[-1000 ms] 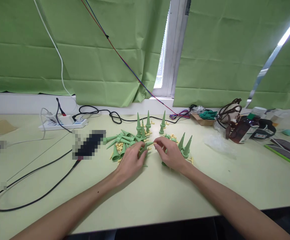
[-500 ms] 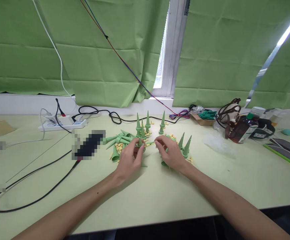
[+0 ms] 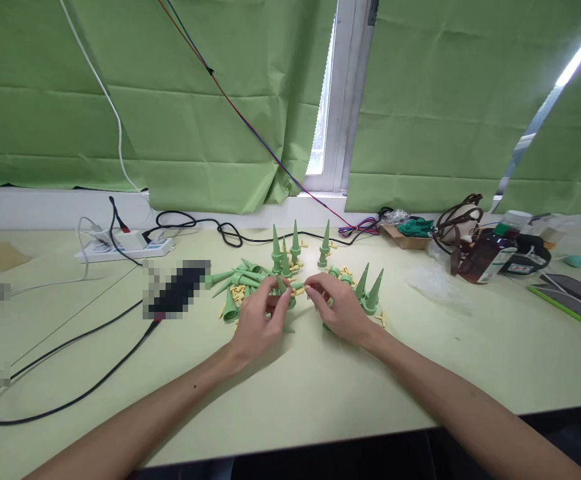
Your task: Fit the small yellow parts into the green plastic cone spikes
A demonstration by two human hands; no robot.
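My left hand (image 3: pixel 259 319) pinches a green plastic cone-shaped spike (image 3: pixel 281 285) between thumb and fingers, its tip pointing up. Close on its right, my right hand (image 3: pixel 337 303) has its fingertips closed on a small yellow plastic piece (image 3: pixel 298 291) that reaches toward the spike. Whether the two parts touch is hard to make out. To the left lies a heap of green cones (image 3: pixel 230 308) mixed with small yellow pieces (image 3: pixel 239 292). Several spikes with yellow fittings stand upright behind my hands, among them one spike (image 3: pixel 325 247); others (image 3: pixel 371 297) stand beyond my right wrist.
A blurred dark device (image 3: pixel 177 290) with a black cable lies at left, near a white power strip (image 3: pixel 125 250). Toward the right are a clear plastic bag (image 3: pixel 437 287), a brown bottle (image 3: pixel 487 257), a small cardboard box (image 3: pixel 405 239) and a green-edged tablet (image 3: pixel 575 303).
My right hand has moved slightly left, bringing the yellow piece nearer the spike. My left hand stays almost where it was, still holding the spike.
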